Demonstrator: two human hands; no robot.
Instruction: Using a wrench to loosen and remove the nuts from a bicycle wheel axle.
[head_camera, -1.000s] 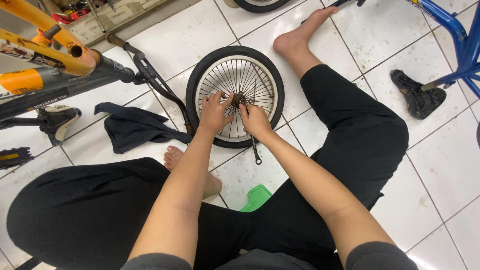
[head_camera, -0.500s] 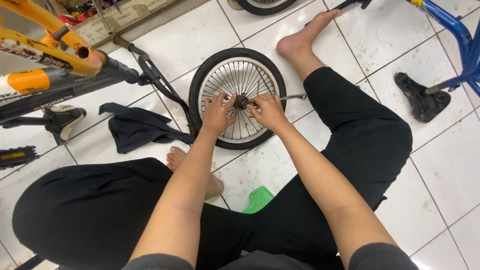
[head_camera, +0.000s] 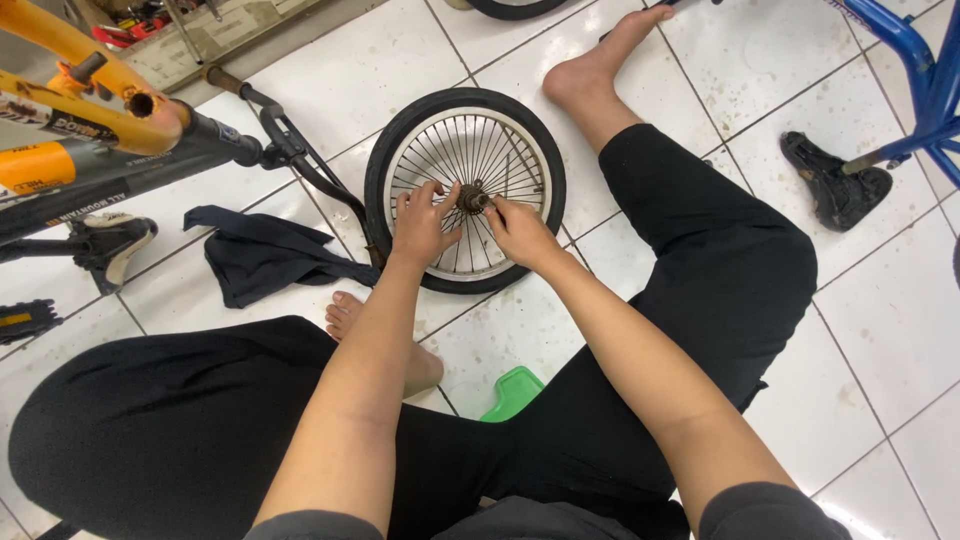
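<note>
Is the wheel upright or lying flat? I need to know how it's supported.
Lying flat: the wheel rests on its side on the floor tiles.

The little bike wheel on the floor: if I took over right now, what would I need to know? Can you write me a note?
Left hand: flat on the spokes beside the hub, fingers spread, steadying the wheel.
Right hand: fingertips pinching at the hub; whether they hold a small part cannot be told.
The wheel lies flat on the white tiled floor between the legs, tyre on. A black cloth lies to its left, by the orange bike frame.
Done: wheel is off any bike.
Left: the hub work, under way.
</note>
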